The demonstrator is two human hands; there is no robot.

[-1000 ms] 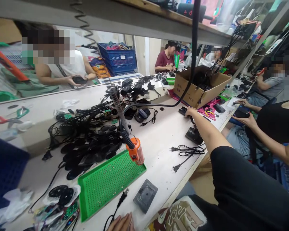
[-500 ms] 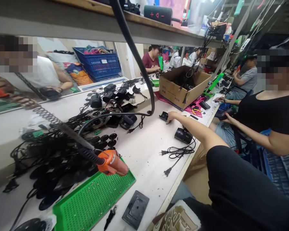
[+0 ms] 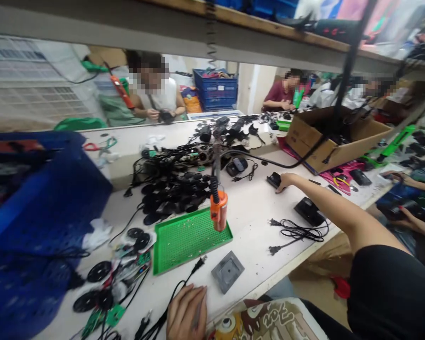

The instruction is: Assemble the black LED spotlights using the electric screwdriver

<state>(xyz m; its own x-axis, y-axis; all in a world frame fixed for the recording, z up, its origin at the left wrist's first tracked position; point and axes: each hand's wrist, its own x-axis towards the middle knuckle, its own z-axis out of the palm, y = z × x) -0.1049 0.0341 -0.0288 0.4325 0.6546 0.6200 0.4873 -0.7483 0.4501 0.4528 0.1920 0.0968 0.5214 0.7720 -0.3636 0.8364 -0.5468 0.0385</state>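
Observation:
My right hand (image 3: pixel 284 182), at the end of an outstretched arm, is closed on a black plastic housing (image 3: pixel 273 179) on the white table. Nearer to me along that arm lie a black device (image 3: pixel 309 210) and its coiled power cord (image 3: pixel 297 231) with plugs. My left hand (image 3: pixel 187 312) is at the bottom edge, back upward, fingers loosely bent and slightly apart, with nothing visible in it. Black cords (image 3: pixel 163 320) run close beside it, and a plug (image 3: pixel 199 263) lies just beyond. A grey rectangular block (image 3: pixel 228 272) sits to its right.
An orange electric screwdriver (image 3: pixel 218 212) hangs over a green tray (image 3: pixel 194 238) holding small bits. Black discs and cables (image 3: pixel 173 189) are heaped behind. A blue crate (image 3: pixel 53 226) stands left, a cardboard box (image 3: pixel 304 146) at the back right. Co-workers (image 3: pixel 156 99) sit around the table.
The view has swung left, bringing the blue crate and my left hand into sight. My right hand stays on the black housing. The hanging screwdriver appears more upright.

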